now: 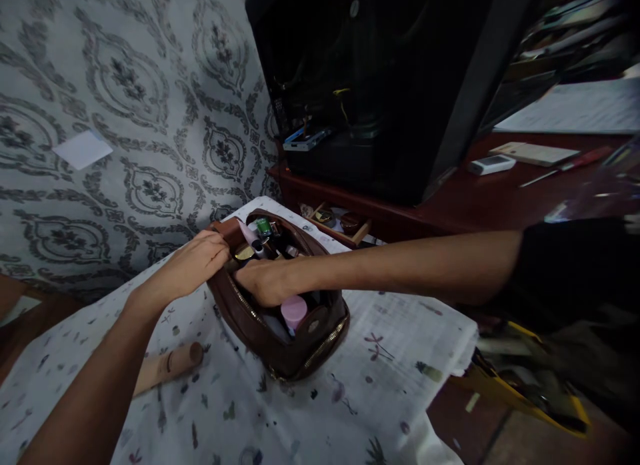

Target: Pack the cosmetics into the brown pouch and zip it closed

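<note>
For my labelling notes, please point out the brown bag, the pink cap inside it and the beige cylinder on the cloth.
brown bag [293, 358]: head view, near outer wall.
pink cap [293, 310]: head view, flat top.
beige cylinder [167, 365]: head view, middle of its side.

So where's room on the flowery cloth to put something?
Bare cloth lies in front of the brown pouch and to its right. Crowded: the pouch mouth, with left hand and right hand, and beside the wooden roll.
</note>
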A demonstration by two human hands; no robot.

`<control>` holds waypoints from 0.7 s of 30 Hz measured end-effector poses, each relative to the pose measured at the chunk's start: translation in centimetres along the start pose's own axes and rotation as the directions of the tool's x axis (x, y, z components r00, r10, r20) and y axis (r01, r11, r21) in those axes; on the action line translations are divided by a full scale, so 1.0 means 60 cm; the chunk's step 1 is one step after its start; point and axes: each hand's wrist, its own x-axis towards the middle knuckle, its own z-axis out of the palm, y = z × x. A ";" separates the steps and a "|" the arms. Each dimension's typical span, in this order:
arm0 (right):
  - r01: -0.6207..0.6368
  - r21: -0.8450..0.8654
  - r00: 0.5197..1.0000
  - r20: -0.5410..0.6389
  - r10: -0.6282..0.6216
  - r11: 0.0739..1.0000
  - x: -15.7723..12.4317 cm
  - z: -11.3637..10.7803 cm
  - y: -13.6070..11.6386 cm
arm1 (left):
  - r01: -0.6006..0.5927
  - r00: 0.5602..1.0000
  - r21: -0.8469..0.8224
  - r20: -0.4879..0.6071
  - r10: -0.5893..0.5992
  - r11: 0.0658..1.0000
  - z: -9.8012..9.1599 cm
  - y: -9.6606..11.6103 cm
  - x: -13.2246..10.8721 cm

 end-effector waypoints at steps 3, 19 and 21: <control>0.003 -0.052 1.000 0.013 -0.003 0.999 -0.007 -0.015 0.007 | 0.066 0.998 -0.017 0.017 -0.066 0.998 -0.003 0.007 0.002; -0.058 -0.493 0.952 -0.289 -0.101 0.868 -0.017 -0.058 0.047 | 0.100 0.995 0.006 -0.007 -0.100 0.995 0.003 0.012 0.014; -0.064 -0.457 0.947 -0.309 -0.090 0.887 -0.013 -0.059 0.052 | 0.116 0.993 0.022 -0.001 -0.116 0.993 0.003 0.014 0.017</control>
